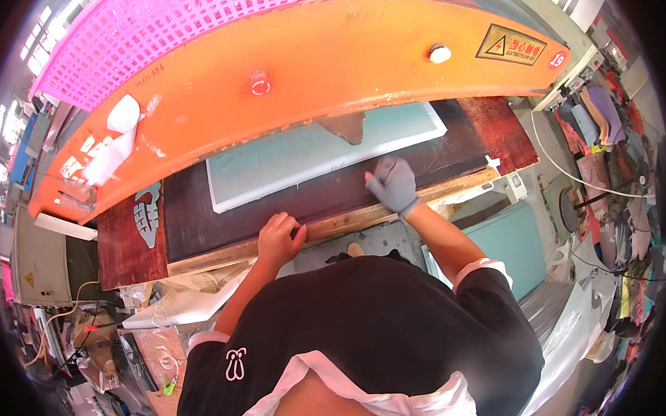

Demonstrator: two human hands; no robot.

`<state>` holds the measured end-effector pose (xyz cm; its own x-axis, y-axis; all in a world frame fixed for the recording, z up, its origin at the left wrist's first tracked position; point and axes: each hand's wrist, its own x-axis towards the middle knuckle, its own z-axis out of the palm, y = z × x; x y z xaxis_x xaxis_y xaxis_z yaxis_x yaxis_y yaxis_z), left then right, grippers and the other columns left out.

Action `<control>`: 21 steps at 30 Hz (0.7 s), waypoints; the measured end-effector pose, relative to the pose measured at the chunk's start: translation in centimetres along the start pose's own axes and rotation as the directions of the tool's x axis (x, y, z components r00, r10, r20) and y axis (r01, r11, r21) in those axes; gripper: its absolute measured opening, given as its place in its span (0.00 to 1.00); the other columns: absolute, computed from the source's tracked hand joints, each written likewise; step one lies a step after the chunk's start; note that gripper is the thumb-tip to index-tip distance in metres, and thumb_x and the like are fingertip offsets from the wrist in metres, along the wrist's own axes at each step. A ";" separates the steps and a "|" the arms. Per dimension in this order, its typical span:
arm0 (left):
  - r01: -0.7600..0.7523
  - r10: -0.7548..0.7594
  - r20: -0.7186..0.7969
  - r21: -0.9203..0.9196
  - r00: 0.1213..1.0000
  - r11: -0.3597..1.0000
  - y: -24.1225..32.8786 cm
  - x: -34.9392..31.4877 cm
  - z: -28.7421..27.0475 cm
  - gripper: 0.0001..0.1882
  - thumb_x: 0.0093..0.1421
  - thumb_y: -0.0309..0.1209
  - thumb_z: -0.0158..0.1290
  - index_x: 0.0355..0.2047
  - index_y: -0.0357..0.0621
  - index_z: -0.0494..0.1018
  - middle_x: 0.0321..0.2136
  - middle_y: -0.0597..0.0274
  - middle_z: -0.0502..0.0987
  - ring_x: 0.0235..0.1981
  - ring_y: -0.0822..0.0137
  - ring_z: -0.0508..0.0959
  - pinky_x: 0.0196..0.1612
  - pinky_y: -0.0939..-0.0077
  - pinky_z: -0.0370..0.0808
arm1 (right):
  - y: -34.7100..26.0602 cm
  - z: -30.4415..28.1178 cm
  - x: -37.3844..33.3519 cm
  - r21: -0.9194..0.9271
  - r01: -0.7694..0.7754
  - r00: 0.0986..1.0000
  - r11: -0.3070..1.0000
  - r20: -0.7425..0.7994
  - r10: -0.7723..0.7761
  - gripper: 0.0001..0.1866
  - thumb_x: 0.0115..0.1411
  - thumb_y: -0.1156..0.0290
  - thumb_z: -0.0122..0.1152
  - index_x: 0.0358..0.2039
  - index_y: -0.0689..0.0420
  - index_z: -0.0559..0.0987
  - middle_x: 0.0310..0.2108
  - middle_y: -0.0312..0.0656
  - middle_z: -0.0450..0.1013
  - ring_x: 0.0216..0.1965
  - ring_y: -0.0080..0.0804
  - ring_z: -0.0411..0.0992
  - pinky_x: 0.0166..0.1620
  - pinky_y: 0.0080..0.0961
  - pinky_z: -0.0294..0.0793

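My bare left hand [281, 236] rests at the front edge of the black mat [194, 229], its fingers loosely curled and nothing visible in them. In a grey glove, my right hand [395, 186] is over the mat's right part with its fingers bent under; whatever they hold, if anything, is hidden. Between and beyond the hands lies a white-edged board [288, 182] with a pale teal top. On its far part is a brown piece [345, 127], partly covered by the orange press head [328, 69].
Grey cut-out shapes [148, 218] lie on the reddish board at the left. A wooden strip [341, 224] borders the near edge. A pink plastic basket [151, 38] sits on the press, whose front carries a red button [260, 83]. Teal sheets [506, 238] are stacked at the lower right.
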<state>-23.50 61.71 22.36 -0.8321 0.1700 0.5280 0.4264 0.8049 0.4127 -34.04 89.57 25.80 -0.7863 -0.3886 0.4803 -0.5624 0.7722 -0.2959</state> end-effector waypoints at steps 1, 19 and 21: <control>0.008 -0.008 0.015 -0.014 1.000 1.000 0.1 -0.1 -0.1 0.10 0.48 0.32 0.57 0.18 0.44 0.68 0.21 0.61 0.68 0.27 0.58 0.71 0.27 0.65 0.70 | 0.2 0.2 1.1 0.034 -0.003 0.997 0.999 -0.072 0.005 0.18 0.50 0.56 0.60 0.33 0.59 0.75 0.32 0.46 0.72 0.34 0.47 0.71 0.40 0.39 0.70; 0.121 -0.097 0.129 -0.193 0.987 0.974 -0.5 1.2 -0.8 0.08 0.48 0.30 0.56 0.18 0.44 0.68 0.20 0.62 0.67 0.25 0.59 0.72 0.26 0.65 0.70 | 2.5 5.5 10.8 0.087 -0.330 0.941 0.940 -0.051 0.336 0.40 0.36 0.51 0.69 0.49 0.59 0.73 0.52 0.57 0.63 0.53 0.52 0.61 0.55 0.38 0.63; 0.149 -0.122 0.126 -0.232 0.984 0.961 -0.5 1.3 -0.9 0.08 0.48 0.29 0.56 0.18 0.44 0.68 0.20 0.61 0.67 0.25 0.59 0.72 0.26 0.65 0.70 | 2.5 5.6 10.5 0.120 -0.328 0.937 0.937 -0.084 0.339 0.38 0.35 0.53 0.70 0.48 0.59 0.74 0.51 0.57 0.64 0.53 0.51 0.61 0.55 0.38 0.63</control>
<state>-24.46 61.01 23.44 -0.9160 0.1406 0.3758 0.3681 0.6674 0.6474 -45.13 84.63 25.51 -0.9060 -0.0602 0.4189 -0.2993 0.7910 -0.5336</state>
